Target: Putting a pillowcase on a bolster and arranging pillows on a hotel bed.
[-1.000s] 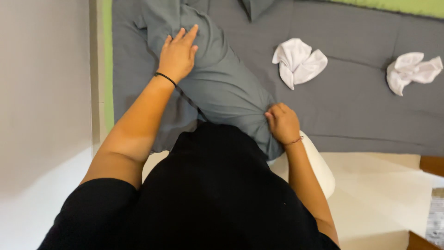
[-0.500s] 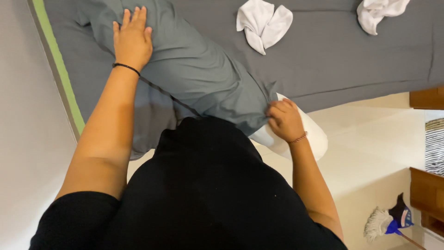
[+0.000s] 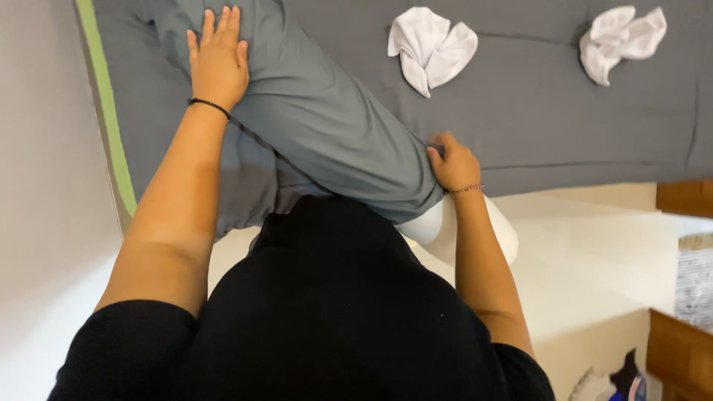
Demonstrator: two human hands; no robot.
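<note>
Grey cotton-looking pillowcase [image 3: 334,126] is what both hands are working on, and it's lying diagonally across the bed [image 3: 564,126], running from the far left corner down toward the near edge. It's smooth along the middle with a few creases where the fabric is bunching at the near end. A white pillow [image 3: 445,226] is poking out of that open end, hanging just past the mattress edge.

Left hand [image 3: 217,63] is lying flat on the far end of the pillowcase, fingers spread and straight, so it's pressing down rather than gripping anything. A thin black band is sitting on that wrist. Right hand [image 3: 453,165] is curled up tight at the near end, pinching the hem of the pillowcase right where the white pillow is coming out. A thin reddish thread bracelet is on that wrist.

No packages or labels showing anywhere. Two crumpled white cloths are sitting on the grey sheet, well apart from each other: one cloth [image 3: 431,48] at far middle, near the pillowcase but not touching it, and the other cloth [image 3: 620,41] at far right. A green strip [image 3: 108,111] is running along the left edge of the bed. A wooden piece of furniture [image 3: 679,356] is peeking in at near right over a pale floor [image 3: 587,260].
</note>
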